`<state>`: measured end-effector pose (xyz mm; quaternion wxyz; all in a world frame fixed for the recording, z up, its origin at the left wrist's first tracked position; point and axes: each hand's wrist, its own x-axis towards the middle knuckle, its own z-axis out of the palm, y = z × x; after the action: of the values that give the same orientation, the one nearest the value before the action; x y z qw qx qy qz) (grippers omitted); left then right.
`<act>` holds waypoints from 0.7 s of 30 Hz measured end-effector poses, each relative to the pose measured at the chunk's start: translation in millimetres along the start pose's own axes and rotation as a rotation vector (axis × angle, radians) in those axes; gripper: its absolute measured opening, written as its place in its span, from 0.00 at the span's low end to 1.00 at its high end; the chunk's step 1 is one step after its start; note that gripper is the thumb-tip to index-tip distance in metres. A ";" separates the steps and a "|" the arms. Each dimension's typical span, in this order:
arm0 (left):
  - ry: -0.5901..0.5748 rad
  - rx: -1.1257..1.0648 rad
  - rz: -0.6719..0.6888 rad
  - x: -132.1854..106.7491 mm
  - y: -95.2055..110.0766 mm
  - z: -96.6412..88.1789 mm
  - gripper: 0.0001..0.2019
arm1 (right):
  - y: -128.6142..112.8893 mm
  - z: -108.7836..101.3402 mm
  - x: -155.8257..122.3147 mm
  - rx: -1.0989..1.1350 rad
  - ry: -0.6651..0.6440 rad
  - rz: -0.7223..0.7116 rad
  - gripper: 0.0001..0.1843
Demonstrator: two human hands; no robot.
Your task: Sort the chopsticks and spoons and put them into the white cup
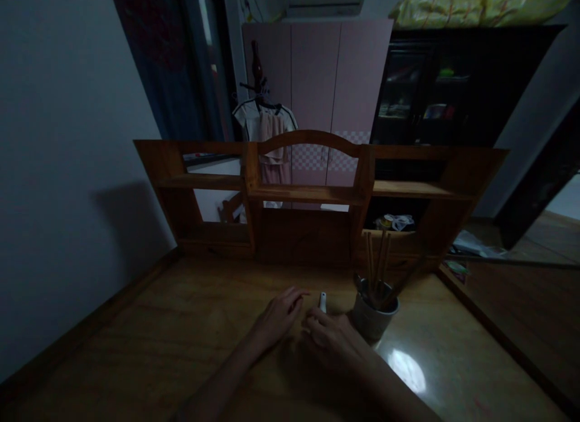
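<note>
My right hand (pixel 324 334) is low over the wooden desk, its fingers closed around a slim white handle (pixel 322 300) that looks like a spoon's. The handle's end, with a small dark hole, sticks out beyond my fingers; the rest is hidden. My left hand (pixel 283 310) rests on the desktop just to the left, palm down, fingers stretched toward the handle and holding nothing. Close by on the right stands a light grey cup (pixel 375 319) with several chopsticks (pixel 378 262), a spoon and other long utensils in it.
A wooden shelf unit (pixel 308 195) runs along the back of the desk (pixel 181 325). On the left is a plain wall (pixel 81 168). Beyond the shelf are a pink wardrobe (pixel 315 77), a coat stand with clothes (pixel 267 120) and a dark cabinet (pixel 457 95).
</note>
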<state>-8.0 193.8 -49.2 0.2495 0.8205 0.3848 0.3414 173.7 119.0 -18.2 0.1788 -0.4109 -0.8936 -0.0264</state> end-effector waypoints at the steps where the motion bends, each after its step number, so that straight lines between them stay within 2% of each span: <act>1: -0.004 0.003 -0.006 0.1 0.8 0.4 0.15 | 0.6 0.4 -0.9 -0.036 -0.011 0.025 0.03; 5: -0.026 0.011 -0.015 -0.5 6.1 0.7 0.15 | 7.6 5.4 -2.8 -0.143 -0.062 0.058 0.06; 12: -0.066 0.003 0.015 -2.1 15.4 1.2 0.14 | 17.9 14.6 -3.0 -0.016 -0.061 0.078 0.20; 18: -0.067 -0.003 0.015 -3.0 13.1 2.3 0.14 | 20.4 24.1 -1.8 -0.001 -0.036 0.095 0.19; 21: -0.069 0.010 0.016 -3.0 11.4 2.4 0.14 | 20.4 23.2 -2.7 -0.019 -0.003 0.131 0.16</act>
<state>-2.3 184.4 -44.1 0.2560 0.8360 0.3710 0.3129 183.6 135.0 -42.8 0.1747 -0.4702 -0.8648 -0.0225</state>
